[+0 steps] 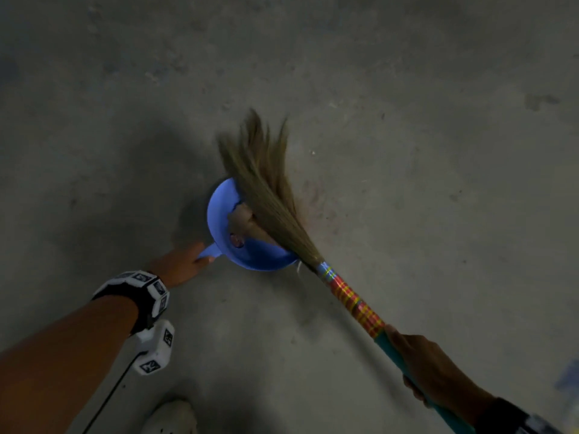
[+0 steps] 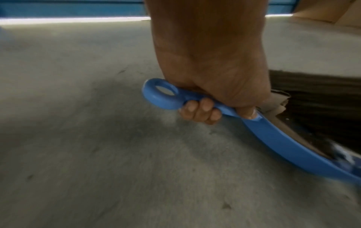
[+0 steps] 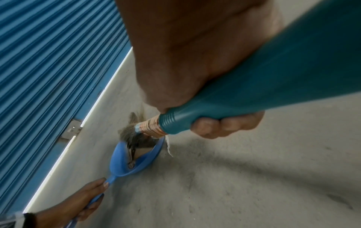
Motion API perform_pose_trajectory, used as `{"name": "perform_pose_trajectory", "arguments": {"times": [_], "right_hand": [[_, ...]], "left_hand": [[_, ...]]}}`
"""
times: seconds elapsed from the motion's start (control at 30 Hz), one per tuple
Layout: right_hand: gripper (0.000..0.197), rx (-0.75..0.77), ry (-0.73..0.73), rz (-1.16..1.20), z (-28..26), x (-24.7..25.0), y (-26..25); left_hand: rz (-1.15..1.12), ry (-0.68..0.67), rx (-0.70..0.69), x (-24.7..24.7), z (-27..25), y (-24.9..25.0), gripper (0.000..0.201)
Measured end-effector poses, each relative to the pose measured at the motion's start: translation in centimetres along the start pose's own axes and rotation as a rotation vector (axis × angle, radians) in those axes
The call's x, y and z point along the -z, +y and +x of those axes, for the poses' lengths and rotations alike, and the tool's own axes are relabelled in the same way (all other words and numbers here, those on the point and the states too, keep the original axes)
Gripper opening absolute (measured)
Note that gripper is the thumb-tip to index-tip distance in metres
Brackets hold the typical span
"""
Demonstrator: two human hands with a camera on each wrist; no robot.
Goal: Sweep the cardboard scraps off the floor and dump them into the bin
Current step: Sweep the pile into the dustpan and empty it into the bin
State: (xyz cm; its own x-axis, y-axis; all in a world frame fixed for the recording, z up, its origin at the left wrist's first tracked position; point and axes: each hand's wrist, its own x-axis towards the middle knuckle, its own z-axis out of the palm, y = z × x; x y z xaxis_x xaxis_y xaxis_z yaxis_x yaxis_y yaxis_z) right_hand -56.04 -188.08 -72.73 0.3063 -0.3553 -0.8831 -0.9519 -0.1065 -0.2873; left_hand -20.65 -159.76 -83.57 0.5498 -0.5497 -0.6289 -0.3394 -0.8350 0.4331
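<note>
L hand (image 2: 210, 64) is wrapped round the handle of a round blue plastic dustpan (image 1: 219, 220), fingers (image 2: 197, 111) curled under the grip w/ thumb on top; the handle's ring end sticks out behind the fist. Pan sits low on the grey concrete floor (image 1: 407, 151), mouth toward the broom.

R hand (image 1: 429, 364) is clamped round the teal plastic handle of a grass broom (image 1: 266, 183), just behind the red-and-yellow taped wrap. Brush lies across the pan's open side, bristle tips fanning past the rim onto the floor.

Brown cardboard scraps (image 1: 242, 222) are inside the pan, pressed against the bristles; in the L wrist view a torn piece (image 2: 277, 103) sits right by the thumb.

Blue corrugated shutter (image 3: 48, 61) runs along the floor edge beyond the pan. A white shoe (image 1: 172, 418) shows at the bottom of the head view. Bin not seen in any view.
</note>
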Motion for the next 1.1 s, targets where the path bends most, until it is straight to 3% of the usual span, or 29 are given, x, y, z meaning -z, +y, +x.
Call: {"name": "perform_pose_trajectory", "arguments": {"times": [0.1, 0.2, 0.27, 0.33, 0.43, 0.53, 0.63, 0.7, 0.77, 0.83, 1.0, 1.1], "right_hand": [[0.049, 0.021, 0.080, 0.044, -1.5, 0.7, 0.4], [0.049, 0.045, 0.195, 0.121, -1.8, 1.8, 0.8], [0.050, 0.040, 0.276, 0.155, -0.7, 2.6, 0.9], [0.051, 0.013, 0.327, 0.178, 1.1, 3.1, 0.7], [0.054, -0.035, 0.284, 0.142, 3.7, 2.0, 0.4], [0.055, -0.014, 0.185, 0.051, 4.3, -1.2, -0.2], [0.059, 0.024, 0.085, 0.053, 3.1, -4.5, -1.2], [0.052, 0.069, 0.018, 0.023, 1.9, -6.1, -1.6], [0.048, 0.095, -0.003, 0.004, 0.4, -6.9, -1.6], [0.048, 0.082, 0.015, 0.074, -0.9, -7.0, -1.0], [0.046, 0.043, 0.174, 0.225, -1.7, -4.5, -0.5], [0.053, 0.033, 0.290, 0.209, 0.7, -2.6, -1.1]], "left_hand": [[-0.042, 0.039, 0.107, -1.4, -2.5, -0.6, 0.037], [-0.154, 0.114, 0.106, -1.5, -5.6, -3.4, 0.039], [-0.147, 0.088, 0.129, -0.9, -6.8, -6.2, 0.043], [-0.083, 0.050, 0.170, 0.3, -7.3, -8.3, 0.034], [0.034, 0.033, 0.158, 2.1, -6.4, -8.8, 0.031], [0.093, 0.006, 0.042, 3.6, -4.3, -7.1, 0.037], [0.152, -0.018, 0.011, 3.7, -2.0, -4.2, 0.039], [0.172, -0.037, 0.014, 3.0, -0.6, -3.5, 0.050], [0.156, -0.032, 0.032, 2.3, -0.3, -3.5, 0.047], [0.130, 0.009, 0.039, 1.3, -0.9, -3.6, 0.042], [0.035, 0.060, 0.061, -0.8, -4.5, -5.8, 0.055], [0.021, 0.044, 0.118, -0.4, -7.2, -8.0, 0.038]]}}
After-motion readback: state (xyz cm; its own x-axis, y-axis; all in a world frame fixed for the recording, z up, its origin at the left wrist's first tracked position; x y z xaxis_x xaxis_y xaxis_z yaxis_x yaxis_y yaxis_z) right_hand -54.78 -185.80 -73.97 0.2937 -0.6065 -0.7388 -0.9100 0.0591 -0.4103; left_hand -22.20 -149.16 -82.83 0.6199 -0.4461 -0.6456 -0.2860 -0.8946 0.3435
